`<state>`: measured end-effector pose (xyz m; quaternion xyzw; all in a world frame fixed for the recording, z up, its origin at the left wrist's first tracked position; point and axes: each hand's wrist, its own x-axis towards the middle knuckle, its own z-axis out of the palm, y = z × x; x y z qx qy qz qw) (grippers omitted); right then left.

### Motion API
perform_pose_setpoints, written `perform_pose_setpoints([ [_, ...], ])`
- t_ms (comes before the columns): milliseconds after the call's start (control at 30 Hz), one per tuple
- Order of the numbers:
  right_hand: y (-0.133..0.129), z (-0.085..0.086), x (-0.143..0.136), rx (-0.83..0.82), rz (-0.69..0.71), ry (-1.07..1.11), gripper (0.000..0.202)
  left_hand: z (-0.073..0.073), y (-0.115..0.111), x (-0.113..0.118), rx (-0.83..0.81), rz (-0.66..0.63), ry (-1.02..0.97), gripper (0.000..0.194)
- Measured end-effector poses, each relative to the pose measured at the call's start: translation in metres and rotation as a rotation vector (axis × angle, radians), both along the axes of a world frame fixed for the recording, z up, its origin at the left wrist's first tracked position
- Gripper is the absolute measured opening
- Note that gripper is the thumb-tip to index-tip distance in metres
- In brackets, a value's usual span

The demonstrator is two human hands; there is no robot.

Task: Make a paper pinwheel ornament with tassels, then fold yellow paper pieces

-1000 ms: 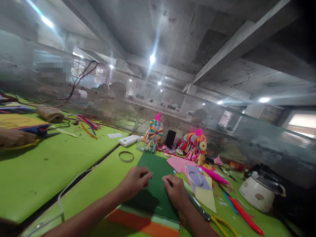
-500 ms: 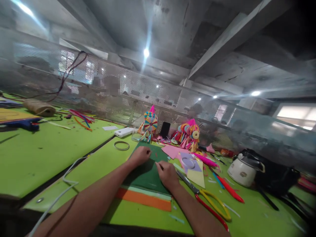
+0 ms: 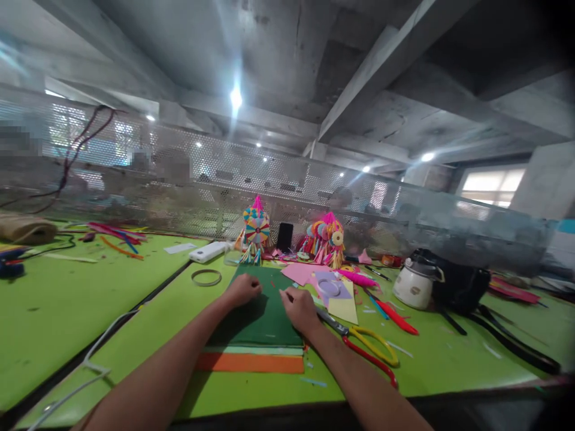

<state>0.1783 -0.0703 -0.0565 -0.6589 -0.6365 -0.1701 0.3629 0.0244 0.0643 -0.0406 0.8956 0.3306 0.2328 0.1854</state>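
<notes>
Surface (image 3: pixel 453 365), bright green: one dark green sheet (image 3: pixel 265 326); directions read from its centre.
Left hand (image 3: pixel 243 290), fingers curled: ten o'clock, over the sheet.
Right hand (image 3: pixel 300 308), fingers bent: three o'clock, at its edge.
Orange strip (image 3: pixel 251 363): six o'clock.
Ring (image 3: pixel 206 284): ten o'clock, beyond the sheet.
Tasselled ornament (image 3: pixel 257 232): twelve o'clock; second ornament (image 3: pixel 330 233): one o'clock.
Scissors (image 3: pixel 345 331), yellow-and-red handles: toward four o'clock.
White kettle (image 3: pixel 409 289): three o'clock, well apart.

One view just then, from the person's head, forward over the green table (image 3: pixel 449 353), both hands (image 3: pixel 242 290) (image 3: pixel 300 308) near.
</notes>
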Motion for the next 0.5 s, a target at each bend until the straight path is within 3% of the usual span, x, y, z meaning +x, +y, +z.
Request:
perform_pose_setpoints([
  [233, 0.002, 0.001, 0.0, -0.005, 0.004, 0.014, 0.034, -0.001, 0.002, 0.0, 0.011, 0.005, -0.043, 0.025],
  [400, 0.002, 0.0, -0.003, -0.028, 0.01, 0.028, 0.031, 0.003, -0.004, 0.005, 0.051, 0.053, -0.099, 0.036],
  [500, 0.002, 0.0, -0.005, -0.056, 0.023, 0.043, 0.027, 0.005, -0.015, 0.009, 0.025, -0.008, -0.119, 0.033],
])
